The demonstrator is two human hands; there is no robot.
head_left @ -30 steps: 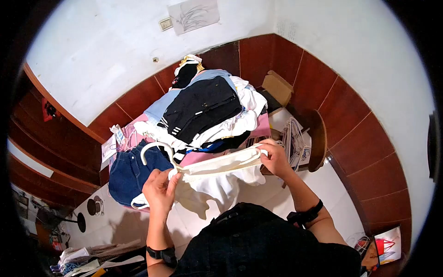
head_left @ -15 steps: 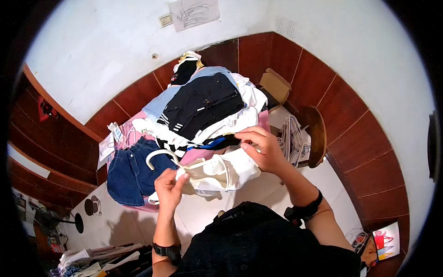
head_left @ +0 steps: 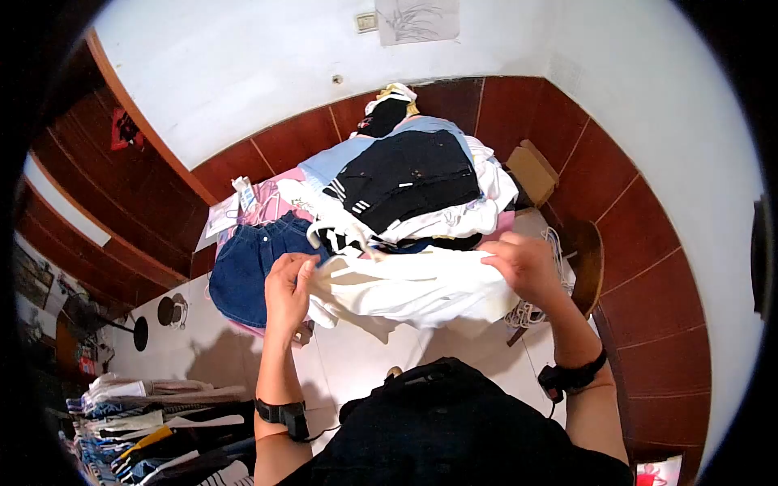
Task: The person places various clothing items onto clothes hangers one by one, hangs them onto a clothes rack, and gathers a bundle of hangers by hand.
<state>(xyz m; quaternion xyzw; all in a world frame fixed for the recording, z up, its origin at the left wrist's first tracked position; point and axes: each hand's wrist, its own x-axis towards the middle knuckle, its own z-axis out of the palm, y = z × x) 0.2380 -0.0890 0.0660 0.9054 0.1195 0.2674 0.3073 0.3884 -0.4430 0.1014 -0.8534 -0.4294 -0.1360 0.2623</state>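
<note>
A white garment [head_left: 413, 287] is stretched sideways in front of me, its lower edge hanging loose. My left hand [head_left: 288, 293] pinches its left end. At the opposite end, my right hand [head_left: 528, 271] has its fingers closed on the cloth. A cream-white hanger [head_left: 316, 236] shows its curved hook above the garment near my left hand; its lower part is hidden by the cloth. Just left of that hand lie dark blue denim shorts [head_left: 258, 271]. Behind the garment, black clothing with white stripes [head_left: 409, 182] tops a pile.
White clothes [head_left: 494, 182] and a light blue piece [head_left: 336, 158] lie in the pile against the tiled wall. At right are a cardboard box [head_left: 531, 172], a round wooden stool [head_left: 590, 259] and several hangers [head_left: 527, 316]. Clothes on hangers [head_left: 178, 429] fill the lower left.
My right hand has moved right, away from my left, and the white garment is now spread wider between them. The camera view has shifted, so the room's contents appear farther right.
</note>
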